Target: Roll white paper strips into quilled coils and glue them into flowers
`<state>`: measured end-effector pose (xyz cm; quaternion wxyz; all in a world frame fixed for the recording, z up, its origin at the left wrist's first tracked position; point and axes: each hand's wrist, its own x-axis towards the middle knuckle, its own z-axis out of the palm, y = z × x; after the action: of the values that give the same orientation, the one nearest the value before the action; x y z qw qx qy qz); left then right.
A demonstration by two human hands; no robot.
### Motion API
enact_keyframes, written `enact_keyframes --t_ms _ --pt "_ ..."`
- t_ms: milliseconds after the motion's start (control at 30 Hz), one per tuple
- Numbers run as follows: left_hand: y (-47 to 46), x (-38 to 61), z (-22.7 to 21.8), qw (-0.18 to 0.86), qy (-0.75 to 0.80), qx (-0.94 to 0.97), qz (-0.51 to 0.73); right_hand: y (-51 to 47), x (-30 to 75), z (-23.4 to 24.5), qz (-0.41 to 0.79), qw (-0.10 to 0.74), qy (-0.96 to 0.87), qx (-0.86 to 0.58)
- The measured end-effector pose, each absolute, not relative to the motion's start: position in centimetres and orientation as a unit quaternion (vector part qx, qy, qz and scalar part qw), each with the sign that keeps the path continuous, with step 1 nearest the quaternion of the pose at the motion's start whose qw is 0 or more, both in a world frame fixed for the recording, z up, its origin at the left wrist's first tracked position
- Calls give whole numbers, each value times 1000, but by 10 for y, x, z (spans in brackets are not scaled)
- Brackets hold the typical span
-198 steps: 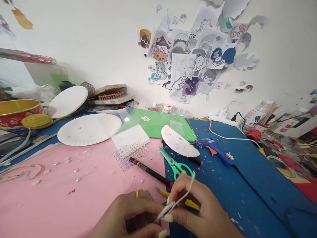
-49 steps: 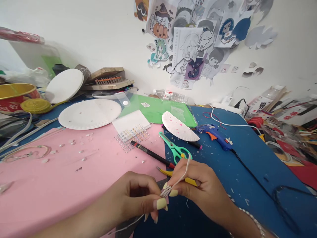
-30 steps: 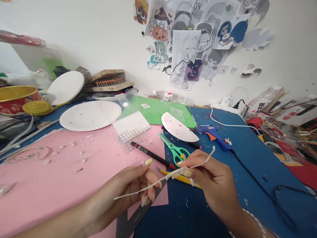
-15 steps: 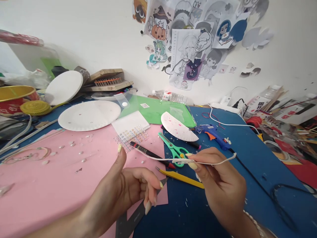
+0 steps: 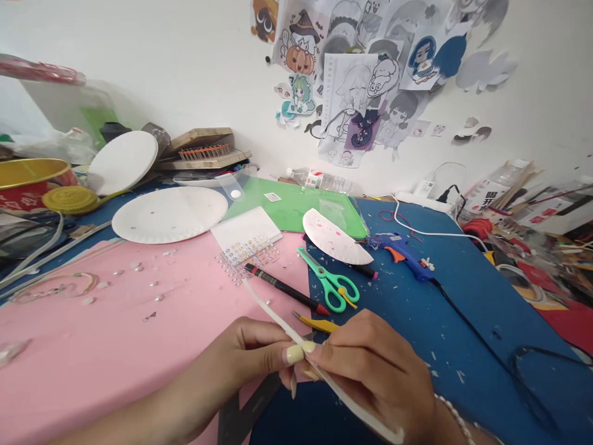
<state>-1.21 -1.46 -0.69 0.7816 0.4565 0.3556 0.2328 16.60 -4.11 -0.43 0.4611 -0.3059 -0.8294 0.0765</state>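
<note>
Head view, lower centre: left hand (image 5: pixel 241 361) and right hand (image 5: pixel 373 371) pinch the white strip (image 5: pixel 269 309), fingertips meeting, seemingly to steady it.

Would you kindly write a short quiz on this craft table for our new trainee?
1. True or false: the left hand and the right hand both pinch the strip.
2. Which tool lies right of the half plate? A. glue gun B. tweezers C. ruler
3. Fill in: the scissors are mostly ___.
Key: 1 true; 2 A; 3 green.
</note>
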Motion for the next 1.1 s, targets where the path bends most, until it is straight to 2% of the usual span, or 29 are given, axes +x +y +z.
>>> enact_keyframes --t_ms 133,433,600,867,1100 --pt "-14 -14 -9 784 370 432 250 -39 166 -8 75 432 -841 -317" --pt "-14 -17 -11 775 409 395 277 -38 167 -7 95 422 -842 -323" --pt "-13 -15 -4 759 417 425 264 -35 166 -6 178 440 -801 -364" --pt "-15 -14 -13 795 347 451 211 -30 170 -5 390 396 -729 -400" --pt "-13 -15 -15 801 328 454 212 -30 171 -7 432 398 -709 -390"
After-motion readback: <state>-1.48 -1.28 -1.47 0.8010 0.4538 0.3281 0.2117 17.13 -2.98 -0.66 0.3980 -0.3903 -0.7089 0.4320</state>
